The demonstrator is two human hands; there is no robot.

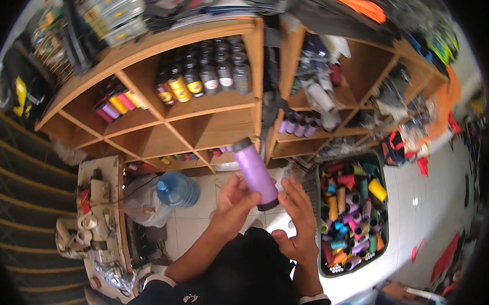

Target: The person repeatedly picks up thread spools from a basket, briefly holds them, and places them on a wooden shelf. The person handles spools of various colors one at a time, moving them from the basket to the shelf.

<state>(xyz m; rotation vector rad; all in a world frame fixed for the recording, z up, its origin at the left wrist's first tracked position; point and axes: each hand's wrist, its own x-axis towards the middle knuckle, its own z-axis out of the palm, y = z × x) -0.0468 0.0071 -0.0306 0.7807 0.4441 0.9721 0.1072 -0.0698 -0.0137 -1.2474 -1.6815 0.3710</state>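
Observation:
A purple thread spool [253,172] with black ends is tilted up in front of me, its top leaning left. My left hand [234,201] grips it near the lower end, the thumb across the thread. Close to the spool's right side, my right hand [297,220] has its fingers stretched out and the thumb apart, with nothing in it. Behind the spool stands a wooden cubby shelf [213,126]. On the floor to the right, a dark crate [383,161] is full of thread spools [356,212] in many colours.
Dark spools [208,74] fill an upper cubby; purple spools [301,125] stand in another farther right. A blue water jug [177,189] sits on the floor at left, beside a table with a sewing machine [97,211]. Orange and red cloth [434,122] hangs at the right.

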